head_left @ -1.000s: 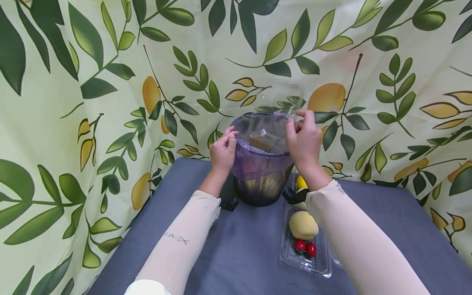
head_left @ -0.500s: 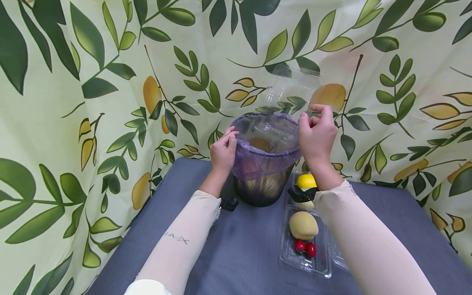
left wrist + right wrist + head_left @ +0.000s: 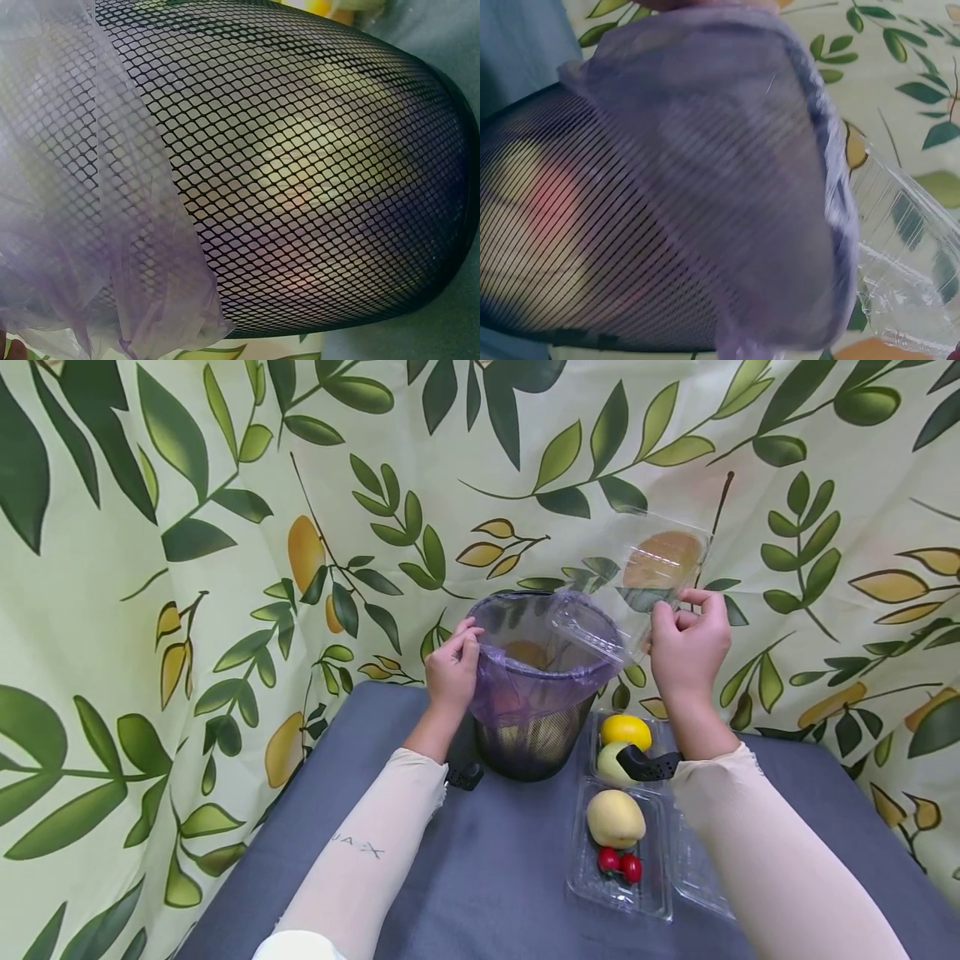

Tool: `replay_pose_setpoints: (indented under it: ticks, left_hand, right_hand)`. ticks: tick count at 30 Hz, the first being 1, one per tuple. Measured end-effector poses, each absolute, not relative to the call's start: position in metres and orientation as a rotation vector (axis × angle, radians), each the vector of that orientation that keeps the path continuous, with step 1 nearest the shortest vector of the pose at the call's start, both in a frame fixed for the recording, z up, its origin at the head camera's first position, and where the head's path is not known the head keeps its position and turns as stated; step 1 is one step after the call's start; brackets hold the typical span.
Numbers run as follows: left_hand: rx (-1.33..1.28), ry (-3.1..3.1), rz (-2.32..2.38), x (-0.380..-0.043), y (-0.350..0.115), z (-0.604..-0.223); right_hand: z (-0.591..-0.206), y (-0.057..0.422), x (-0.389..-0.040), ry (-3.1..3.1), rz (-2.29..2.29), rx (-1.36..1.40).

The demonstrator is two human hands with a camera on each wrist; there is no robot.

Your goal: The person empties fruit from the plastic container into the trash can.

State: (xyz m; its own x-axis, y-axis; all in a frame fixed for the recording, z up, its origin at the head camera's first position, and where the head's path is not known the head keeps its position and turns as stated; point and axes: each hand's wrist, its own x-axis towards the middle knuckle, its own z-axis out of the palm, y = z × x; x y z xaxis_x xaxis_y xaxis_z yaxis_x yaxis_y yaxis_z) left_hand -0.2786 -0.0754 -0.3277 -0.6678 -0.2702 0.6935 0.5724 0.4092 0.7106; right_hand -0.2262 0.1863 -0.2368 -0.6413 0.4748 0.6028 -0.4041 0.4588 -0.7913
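Observation:
A black mesh wastebasket [image 3: 528,747] stands on the table, lined with a thin purple plastic bag [image 3: 510,697] folded over its rim. My left hand [image 3: 452,672] grips the bag and rim on the left side. To the right of the rim, my right hand [image 3: 692,647] pinches a clear plastic clamshell box [image 3: 663,556] by its edge. The box hangs open and tilted, its lower half overlapping the rim in the head view. In the right wrist view the clamshell box [image 3: 907,247] shows beyond the bag's edge. Pale and reddish shapes show through the mesh [image 3: 300,172].
Right of the basket, a clear tray [image 3: 581,893] holds a round yellow fruit [image 3: 616,818] and two cherry tomatoes [image 3: 619,864]. Behind it lie a lemon [image 3: 626,732] and a pale green fruit [image 3: 615,764] in another tray. Leaf-patterned cloth [image 3: 225,610] hangs around the grey table [image 3: 480,860].
My right hand has moved to the right with the clamshell box, drawing it from over the basket's opening to its right rim. My left hand has stayed on the rim.

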Motion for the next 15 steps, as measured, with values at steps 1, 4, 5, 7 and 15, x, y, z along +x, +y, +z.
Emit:
replay_pose_setpoints:
  ticks: [1, 4, 5, 7, 15]
  left_hand:
    - [-0.257, -1.880, -1.352, -0.279, -0.075, -0.328]
    - [-0.253, -1.890, -1.351, -0.278, -0.076, -0.328]
    - [-0.253, -1.892, -1.351, -0.278, -0.075, -0.328]
    - [-0.253, -1.894, -1.352, -0.279, -0.075, -0.329]
    - [-0.255, -1.890, -1.344, -0.280, -0.077, -0.328]
  right_hand:
    - [-0.239, 0.190, -0.226, -1.859, 1.316, -0.072]
    - [-0.244, 0.199, -0.226, -1.857, 1.368, -0.108]
    - [-0.246, 0.202, -0.225, -1.852, 1.389, -0.115]
    - [-0.247, 0.208, -0.223, -1.846, 1.434, -0.134]
    - [-0.253, 0.233, -0.216, -1.700, 1.679, -0.190]
